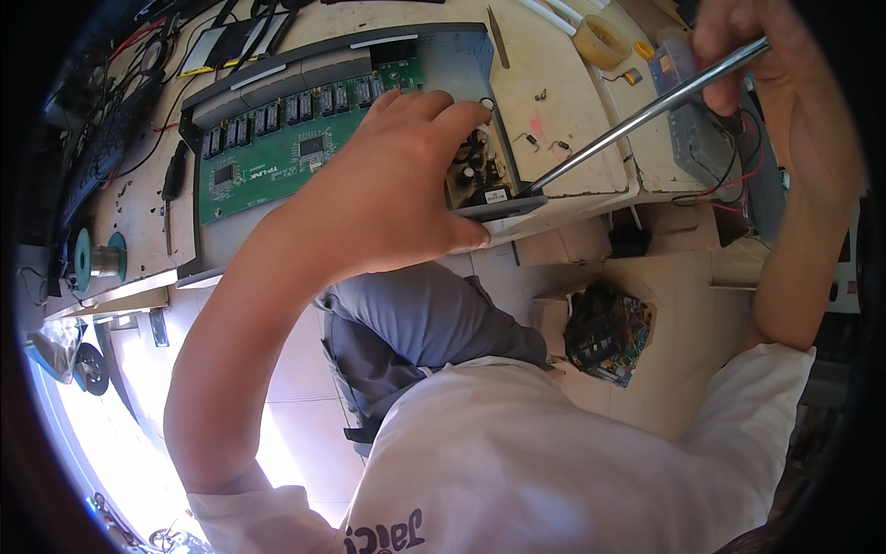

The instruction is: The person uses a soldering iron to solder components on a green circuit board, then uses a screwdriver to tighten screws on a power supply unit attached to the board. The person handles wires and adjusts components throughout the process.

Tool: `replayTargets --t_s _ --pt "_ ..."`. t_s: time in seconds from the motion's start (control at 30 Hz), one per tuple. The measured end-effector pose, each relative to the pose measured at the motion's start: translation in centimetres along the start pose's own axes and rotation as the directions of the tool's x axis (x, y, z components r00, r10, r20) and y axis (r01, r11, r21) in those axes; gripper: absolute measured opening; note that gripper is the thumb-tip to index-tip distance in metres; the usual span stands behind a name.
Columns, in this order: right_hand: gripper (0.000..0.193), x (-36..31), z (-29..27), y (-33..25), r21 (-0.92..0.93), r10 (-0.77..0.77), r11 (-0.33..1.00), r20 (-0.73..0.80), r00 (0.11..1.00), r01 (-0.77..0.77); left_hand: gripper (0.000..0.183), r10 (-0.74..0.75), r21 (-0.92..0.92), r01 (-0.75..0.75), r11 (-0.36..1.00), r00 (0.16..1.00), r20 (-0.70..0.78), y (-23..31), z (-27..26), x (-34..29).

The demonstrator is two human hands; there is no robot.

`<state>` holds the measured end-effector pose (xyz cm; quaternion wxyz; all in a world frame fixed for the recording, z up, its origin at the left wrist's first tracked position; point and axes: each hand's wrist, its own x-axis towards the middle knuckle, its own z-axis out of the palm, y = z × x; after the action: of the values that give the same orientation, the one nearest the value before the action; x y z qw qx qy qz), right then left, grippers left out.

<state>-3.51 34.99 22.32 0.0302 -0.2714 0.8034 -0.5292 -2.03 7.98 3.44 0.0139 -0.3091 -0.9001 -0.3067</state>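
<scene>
An open grey metal case (346,44) lies on the workbench with a green circuit board (268,171) inside. At its right end sits a smaller power supply board (489,171), partly covered by my left hand (406,175). That hand grips the case, its fingers reaching over the power supply board and its thumb outside the front wall. My right hand (766,55), raised at the upper right, is closed around a long-shafted screwdriver (646,115). The shaft slants down to the left, and its tip meets the case's front right corner. The screwdriver's handle is hidden in my fingers.
Tweezers (498,39), a tape roll (602,42) and a clear plastic box (697,120) lie right of the case. On the left are a black-handled screwdriver (173,174) and a solder spool (100,260). A carton of scrap boards (609,332) stands below the bench.
</scene>
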Motion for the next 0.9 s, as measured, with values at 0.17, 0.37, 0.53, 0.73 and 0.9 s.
replayTargets --t_s 0.17,0.37,0.53,0.73,0.9 --pt "0.024 0.6 0.0 -0.3 0.109 0.103 0.989 0.001 0.995 -0.102 0.087 -0.049 0.011 0.048 0.999 0.998 0.05 0.7 -0.4 0.2" --pt "0.024 0.2 0.3 1.3 -0.034 0.035 0.999 -0.05 0.998 -0.037 0.086 -0.035 0.015 0.035 0.999 0.998 0.056 0.5 -0.4 0.4" --pt "0.022 0.2 1.5 1.0 0.124 0.033 0.992 0.002 0.999 -0.033 0.086 -0.024 0.051 0.024 0.998 1.0 0.006 0.4 -0.2 0.2" --pt "0.022 1.0 -1.6 1.6 -0.039 0.026 0.999 0.327 0.945 -0.014 0.087 0.015 -0.004 -0.015 1.0 0.999 0.031 0.8 -0.4 0.7" --pt "0.022 0.3 1.6 4.9 -0.297 -0.027 0.949 0.256 0.966 0.106 0.088 0.005 0.013 -0.005 1.0 1.0 0.031 0.0 0.0 0.4"
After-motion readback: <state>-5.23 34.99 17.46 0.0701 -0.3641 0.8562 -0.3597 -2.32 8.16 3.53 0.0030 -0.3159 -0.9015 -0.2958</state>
